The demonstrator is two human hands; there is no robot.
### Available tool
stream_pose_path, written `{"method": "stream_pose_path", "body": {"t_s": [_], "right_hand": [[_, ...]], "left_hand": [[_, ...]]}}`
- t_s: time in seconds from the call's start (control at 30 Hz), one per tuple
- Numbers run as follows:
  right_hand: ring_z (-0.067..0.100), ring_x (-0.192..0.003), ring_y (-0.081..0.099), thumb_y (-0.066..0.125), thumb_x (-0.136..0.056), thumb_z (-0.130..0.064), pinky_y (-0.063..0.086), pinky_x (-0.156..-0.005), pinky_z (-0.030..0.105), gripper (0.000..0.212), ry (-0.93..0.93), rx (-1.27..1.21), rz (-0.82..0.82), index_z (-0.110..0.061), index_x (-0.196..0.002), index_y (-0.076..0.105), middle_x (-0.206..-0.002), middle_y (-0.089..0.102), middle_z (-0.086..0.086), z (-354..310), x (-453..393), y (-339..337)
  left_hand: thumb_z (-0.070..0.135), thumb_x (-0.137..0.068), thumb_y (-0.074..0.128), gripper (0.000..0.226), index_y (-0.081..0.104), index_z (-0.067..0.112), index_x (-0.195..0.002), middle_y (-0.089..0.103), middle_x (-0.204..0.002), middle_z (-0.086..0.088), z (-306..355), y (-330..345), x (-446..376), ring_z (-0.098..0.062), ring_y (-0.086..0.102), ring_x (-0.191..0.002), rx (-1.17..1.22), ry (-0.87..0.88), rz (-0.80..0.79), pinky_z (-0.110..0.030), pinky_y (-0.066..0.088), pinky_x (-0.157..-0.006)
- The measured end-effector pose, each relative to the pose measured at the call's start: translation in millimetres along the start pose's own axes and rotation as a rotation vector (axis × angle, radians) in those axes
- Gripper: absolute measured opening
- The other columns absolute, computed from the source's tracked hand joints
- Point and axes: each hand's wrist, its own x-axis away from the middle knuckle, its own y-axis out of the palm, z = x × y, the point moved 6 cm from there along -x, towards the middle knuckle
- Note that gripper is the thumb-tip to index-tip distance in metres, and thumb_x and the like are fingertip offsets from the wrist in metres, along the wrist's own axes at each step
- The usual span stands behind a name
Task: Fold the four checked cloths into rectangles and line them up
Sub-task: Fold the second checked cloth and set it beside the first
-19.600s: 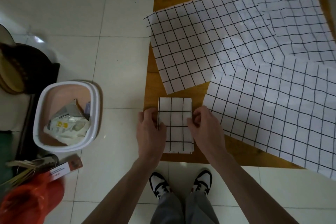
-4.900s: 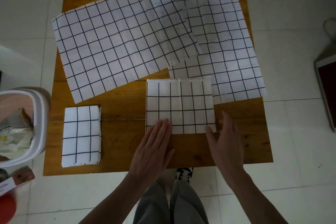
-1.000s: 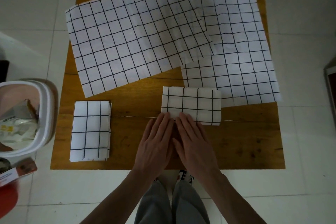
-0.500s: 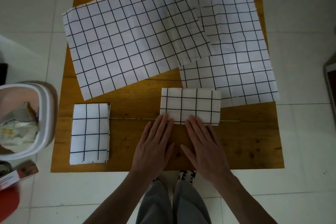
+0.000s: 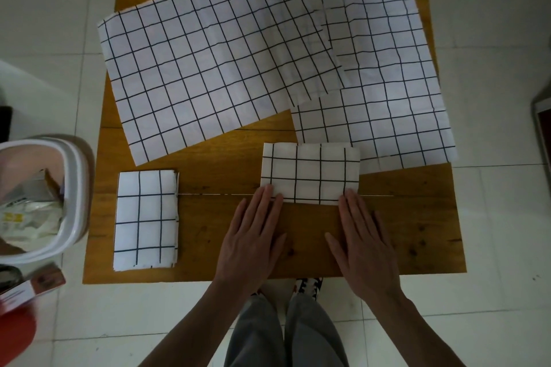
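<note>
I'm standing at the wooden counter [image 5: 402, 217] and looking straight down on it. My left hand [image 5: 253, 238] is lying flat, fingers straight and close together, and its fingertips are pressing on the near left corner of the half-folded cloth [image 5: 310, 177]. My right hand [image 5: 362, 243] is lying flat too, fingers straight, fingertips touching that cloth's near right corner. Neither hand is gripping anything; both palms are resting on bare wood, well apart from each other.

The half-folded cloth is sitting as a wide rectangle near the middle of the counter, its long side running left to right, and its far right corner is overlapping the near edge of the right open cloth [image 5: 384, 74]. That right open cloth is lying spread out on the far right, with its near right corner hanging past the counter's edge. The left open cloth [image 5: 208, 68] is lying spread and tilted across the far left, and its right edge is lying on top of the right open cloth.

The finished folded cloth [image 5: 146, 220] is lying as a tall rectangle at the near left of the counter, well apart from my hands, its near edge just beside the counter's front edge.

On the floor to the left, a white bin [image 5: 71, 202] with packaging inside is standing just beside the counter. My shoes [image 5: 307, 286] are peeking out under the front edge.
</note>
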Motion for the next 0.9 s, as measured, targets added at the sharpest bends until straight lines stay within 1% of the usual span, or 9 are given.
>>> {"method": "stream_pose_path", "body": {"t_s": [0.13, 0.23, 0.33, 0.4, 0.47, 0.6, 0.7, 0.77, 0.9], "right_hand": [[0.018, -0.16, 0.017, 0.022, -0.108, -0.061, 0.022, -0.127, 0.055, 0.071, 0.029, -0.069, 0.039, -0.018, -0.164, 0.026, -0.172, 0.023, 0.002, -0.5, -0.9, -2.6], [0.023, -0.152, 0.034, 0.03, -0.107, -0.057, 0.031, -0.122, 0.056, 0.064, 0.055, -0.111, 0.083, -0.018, -0.157, 0.042, -0.164, 0.04, 0.004, -1.5, -7.9, -10.7], [0.026, -0.132, 0.052, 0.039, -0.105, -0.052, 0.044, -0.111, 0.051, 0.051, 0.083, -0.115, 0.126, -0.018, -0.137, 0.059, -0.145, 0.056, 0.005, -3.2, -22.4, -24.8], [0.026, -0.125, 0.054, 0.044, -0.105, -0.047, 0.045, -0.105, 0.045, 0.04, 0.088, -0.105, 0.154, -0.018, -0.124, 0.063, -0.134, 0.059, 0.005, -3.6, -35.3, -35.2], [0.027, -0.123, 0.054, 0.054, -0.103, -0.039, 0.045, -0.102, 0.042, 0.029, 0.074, -0.1, 0.173, -0.017, -0.12, 0.063, -0.13, 0.058, 0.007, -5.9, -50.9, -44.9], [0.028, -0.139, 0.045, 0.07, -0.095, -0.03, 0.038, -0.115, 0.043, 0.056, 0.013, -0.145, 0.113, -0.015, -0.145, 0.049, -0.148, 0.049, 0.009, -16.5, -88.7, -60.7], [0.025, -0.15, 0.033, 0.069, -0.095, -0.032, 0.024, -0.123, 0.044, 0.076, -0.06, -0.153, -0.039, -0.02, -0.16, 0.029, -0.162, 0.036, 0.005, -25.0, -118.1, -66.6], [0.025, -0.151, 0.031, 0.068, -0.095, -0.034, 0.019, -0.126, 0.045, 0.081, -0.091, -0.128, -0.123, -0.023, -0.162, 0.023, -0.163, 0.035, 0.004, -27.9, -132.1, -67.9], [0.027, -0.143, 0.035, 0.073, -0.089, -0.039, 0.019, -0.124, 0.048, 0.081, -0.098, -0.072, -0.191, -0.027, -0.157, 0.03, -0.153, 0.041, 0.004, -28.8, -148.4, -69.0]], "left_hand": [[0.048, -0.113, 0.023, 0.062, 0.023, 0.015, -0.165, 0.014, -0.174, -0.009, 0.4, -4.2, -1.2, -0.024, 0.011, -0.161, 0.048, -0.02, 0.009, -0.051, 0.024, -0.128], [0.045, -0.112, 0.026, 0.056, 0.041, 0.016, -0.158, 0.033, -0.168, -0.011, 5.6, -13.8, -8.2, -0.026, 0.025, -0.157, 0.088, -0.075, 0.058, -0.052, 0.027, -0.126], [0.041, -0.107, 0.04, 0.041, 0.06, 0.017, -0.133, 0.056, -0.143, -0.011, 11.9, -30.1, -25.6, -0.03, 0.05, -0.136, 0.152, -0.174, 0.17, -0.052, 0.042, -0.114], [0.039, -0.104, 0.05, 0.031, 0.06, 0.016, -0.122, 0.057, -0.131, -0.01, 11.2, -37.4, -38.8, -0.03, 0.054, -0.123, 0.19, -0.275, 0.209, -0.048, 0.047, -0.105], [0.042, -0.101, 0.06, 0.037, 0.055, 0.014, -0.124, 0.054, -0.128, -0.011, 7.7, -39.2, -49.2, -0.029, 0.052, -0.118, 0.192, -0.407, 0.194, -0.046, 0.047, -0.098], [0.057, -0.091, 0.067, 0.064, 0.045, 0.013, -0.132, 0.046, -0.127, -0.012, 1.7, -40.7, -59.0, -0.031, 0.046, -0.115, 0.187, -0.644, 0.086, -0.045, 0.041, -0.096], [0.061, -0.086, 0.07, 0.064, 0.045, 0.015, -0.123, 0.041, -0.126, -0.01, -2.0, -45.7, -60.7, -0.031, 0.041, -0.117, 0.203, -0.733, 0.058, -0.045, 0.038, -0.099], [0.06, -0.084, 0.073, 0.06, 0.046, 0.017, -0.115, 0.039, -0.126, -0.009, -4.5, -48.1, -62.5, -0.03, 0.039, -0.119, 0.245, -0.784, 0.039, -0.045, 0.037, -0.102], [0.053, -0.085, 0.077, 0.056, 0.049, 0.018, -0.118, 0.043, -0.127, -0.006, -7.6, -50.1, -68.5, -0.03, 0.04, -0.124, 0.341, -0.851, -0.004, -0.045, 0.033, -0.108]]}}
